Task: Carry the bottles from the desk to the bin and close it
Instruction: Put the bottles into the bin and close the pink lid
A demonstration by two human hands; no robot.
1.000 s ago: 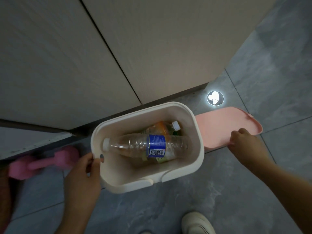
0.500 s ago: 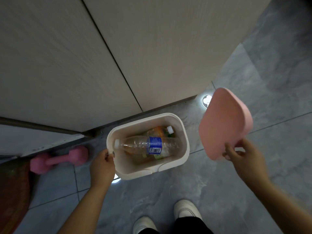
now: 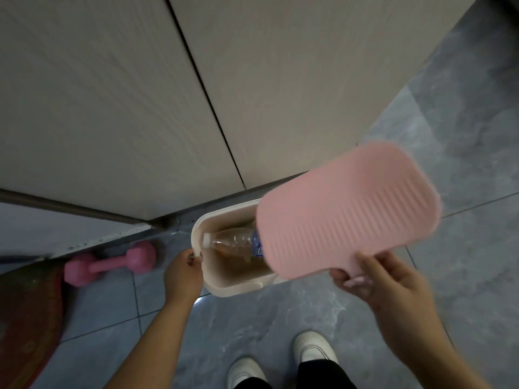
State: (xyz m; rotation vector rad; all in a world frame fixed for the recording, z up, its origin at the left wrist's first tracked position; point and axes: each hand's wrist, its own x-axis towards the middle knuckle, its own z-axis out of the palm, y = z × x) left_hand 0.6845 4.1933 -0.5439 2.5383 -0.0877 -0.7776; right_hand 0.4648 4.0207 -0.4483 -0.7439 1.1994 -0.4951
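Your bin (image 3: 224, 287), cream, stands open on the grey tile floor (image 3: 280, 318) just below the foot of a pale cabinet (image 3: 252, 94). Inside it lies one clear bottle (image 3: 233, 242) on its side, white cap (image 3: 207, 239) toward 9 o'clock; a brownish shape shows beneath it, too dim to tell what. Your right hand (image 3: 373, 279) pinches the near edge of the pink ribbed lid (image 3: 345, 209), which hangs tilted above the bin and hides its 3 o'clock half; the lid is off the rim. Your left hand (image 3: 184, 272) is closed on the rim at the bin's 9 o'clock side, thumb over the edge. The rim shows free from 6 o'clock round to 12 o'clock, with a notch in the near wall. At 9 o'clock from the bin, apart from it, lies a pink dumbbell (image 3: 111, 263) against the cabinet foot; farther at 8 o'clock is the edge of a red mat (image 3: 25, 318). Open floor lies at 6 o'clock between the bin and your white shoes (image 3: 314, 350), and more at 3 o'clock. The bottle's label (image 3: 257, 247) is blue with white lettering, mostly hidden by the lid and unreadable.
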